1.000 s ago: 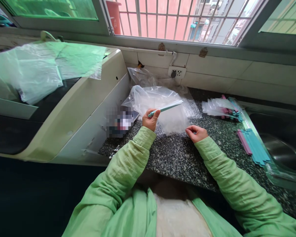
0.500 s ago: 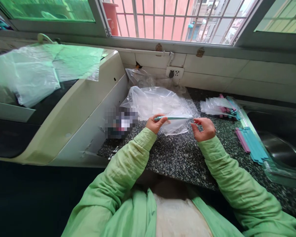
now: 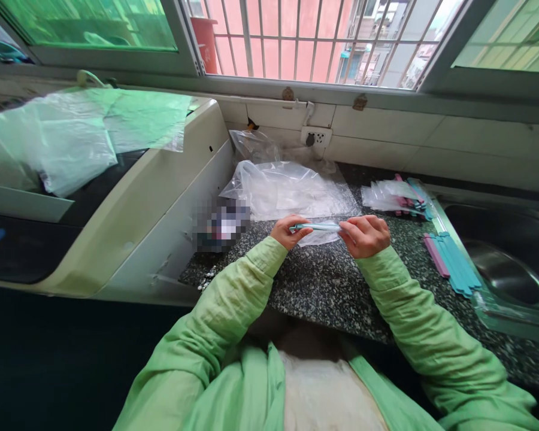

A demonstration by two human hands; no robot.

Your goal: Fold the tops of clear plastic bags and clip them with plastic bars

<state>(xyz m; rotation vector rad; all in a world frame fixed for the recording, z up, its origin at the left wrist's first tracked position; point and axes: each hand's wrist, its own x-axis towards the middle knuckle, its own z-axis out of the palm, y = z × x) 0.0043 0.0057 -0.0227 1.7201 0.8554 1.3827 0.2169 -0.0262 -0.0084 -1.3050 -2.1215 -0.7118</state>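
My left hand (image 3: 286, 232) is closed on the near end of a slim teal strip (image 3: 308, 227). Clear plastic, which looks like a small bag (image 3: 327, 225), surrounds the strip's right part. My right hand (image 3: 366, 234) pinches the right end of that bag; its fingertips cover the strip's far end. Both hands are just above the speckled counter (image 3: 323, 281). Behind them lies a large clear plastic bag (image 3: 287, 190) with whitish pieces inside.
Loose teal strips (image 3: 457, 263) and a pink strip (image 3: 436, 255) lie by the sink (image 3: 498, 263). Bagged strips (image 3: 390, 196) are piled farther back. At left stands a bulky cream machine (image 3: 161, 179) with plastic sheets (image 3: 81, 143) on top. A wall socket (image 3: 317, 137) is behind.
My right hand has moved left and now grips the bag's end, where its fingers were apart from it before. The teal strip appears slightly lower in view.
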